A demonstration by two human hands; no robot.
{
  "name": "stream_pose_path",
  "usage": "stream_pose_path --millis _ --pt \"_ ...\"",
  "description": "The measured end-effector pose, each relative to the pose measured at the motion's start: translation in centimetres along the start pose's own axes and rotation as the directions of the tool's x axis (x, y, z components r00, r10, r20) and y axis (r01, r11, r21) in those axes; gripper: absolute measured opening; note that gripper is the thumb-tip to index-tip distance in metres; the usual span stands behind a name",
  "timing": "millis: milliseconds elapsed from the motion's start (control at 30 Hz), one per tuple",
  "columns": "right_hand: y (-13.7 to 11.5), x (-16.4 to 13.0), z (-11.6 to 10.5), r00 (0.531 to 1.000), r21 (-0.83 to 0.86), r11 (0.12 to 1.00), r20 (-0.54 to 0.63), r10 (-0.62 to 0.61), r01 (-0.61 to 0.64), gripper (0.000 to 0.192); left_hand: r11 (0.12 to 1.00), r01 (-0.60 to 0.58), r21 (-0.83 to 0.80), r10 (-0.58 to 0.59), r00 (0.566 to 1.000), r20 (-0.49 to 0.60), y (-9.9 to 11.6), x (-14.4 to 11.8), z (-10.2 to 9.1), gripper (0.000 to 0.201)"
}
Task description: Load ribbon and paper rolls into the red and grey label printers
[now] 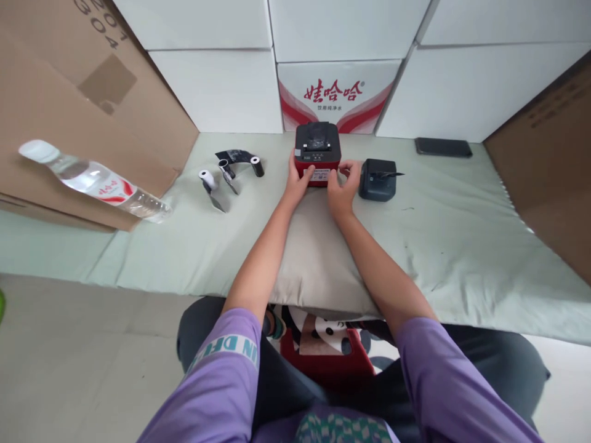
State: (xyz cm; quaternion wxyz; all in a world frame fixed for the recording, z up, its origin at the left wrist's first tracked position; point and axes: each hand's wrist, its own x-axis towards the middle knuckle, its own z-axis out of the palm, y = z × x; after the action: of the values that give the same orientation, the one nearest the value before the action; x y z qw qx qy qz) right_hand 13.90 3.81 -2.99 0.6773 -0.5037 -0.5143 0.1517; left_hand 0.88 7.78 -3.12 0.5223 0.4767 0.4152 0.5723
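Note:
A small red and black receipt printer [317, 161] stands upright on the green cloth, with a dark strip over the slot in its top. My left hand [299, 183] is closed on its left side, thumb on the front near a white label. My right hand [342, 189] grips the front right corner with bent fingers; some fingertips are hidden. Just right of that hand sits a dark boxy device [377, 181] with a thin black piece sticking out. To the left lie small paper rolls: a white one [207, 179], a dark-edged one [226, 167] and a black one [257, 167], beside a dark strip [235, 156].
A clear water bottle [99, 183] leans at the left against a cardboard box [152, 117]. A black phone [443, 147] lies at the back right. White cartons [217, 92] wall off the back, and another cardboard box [549, 141] stands right. The cloth-covered surface [194, 252] ends above my knees.

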Motion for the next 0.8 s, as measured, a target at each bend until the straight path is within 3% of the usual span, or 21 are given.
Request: stream_pose_path --millis 100,167,233,300,400,500,600,700,800 --pt "-3.1 -1.4 -2.7 0.968 -0.221 0.943 0.079 -0.238 0.250 0.009 0.894 -0.219 0.391 0.233 0.972 0.010 -0.2 0.0 -0.1 0.090" --pt "-4.4 -2.1 -4.9 0.955 -0.294 0.910 0.045 -0.293 0.293 0.015 0.798 -0.235 0.555 0.257 0.966 0.040 -0.1 -0.3 -0.1 0.084" --pt "-4.5 -2.3 -7.3 0.947 -0.425 0.871 -0.086 -0.308 0.245 0.026 0.730 -0.198 0.655 0.222 0.974 0.046 0.3 -0.8 0.0 0.080" --pt "-3.7 -1.8 -9.2 0.936 -0.526 0.846 -0.242 -0.254 0.094 0.035 0.673 -0.140 0.727 0.175 0.984 0.027 0.8 -1.4 0.2 0.078" --pt "-1.7 -0.5 -10.8 0.899 -0.570 0.789 -0.434 -0.051 -0.230 0.040 0.579 -0.048 0.814 0.115 0.993 -0.023 1.6 -2.1 0.8 0.076" --pt "-0.2 0.4 -10.8 0.871 -0.552 0.710 -0.456 0.181 -0.437 0.049 0.500 0.012 0.866 0.079 0.995 -0.060 2.2 -2.7 1.3 0.076" --pt "0.1 0.6 -10.2 0.880 -0.585 0.659 -0.346 0.324 -0.473 0.074 0.463 0.034 0.886 0.046 0.997 -0.063 2.5 -3.0 1.4 0.077" --pt "-0.1 0.5 -9.8 0.884 -0.649 0.603 -0.287 0.369 -0.463 0.098 0.431 0.039 0.902 -0.020 0.999 -0.033 2.5 -3.0 0.9 0.084" --pt "-0.2 0.6 -9.8 0.881 -0.695 0.556 -0.267 0.390 -0.457 0.109 0.415 -0.008 0.910 -0.054 0.998 0.033 2.3 -2.7 0.0 0.088"
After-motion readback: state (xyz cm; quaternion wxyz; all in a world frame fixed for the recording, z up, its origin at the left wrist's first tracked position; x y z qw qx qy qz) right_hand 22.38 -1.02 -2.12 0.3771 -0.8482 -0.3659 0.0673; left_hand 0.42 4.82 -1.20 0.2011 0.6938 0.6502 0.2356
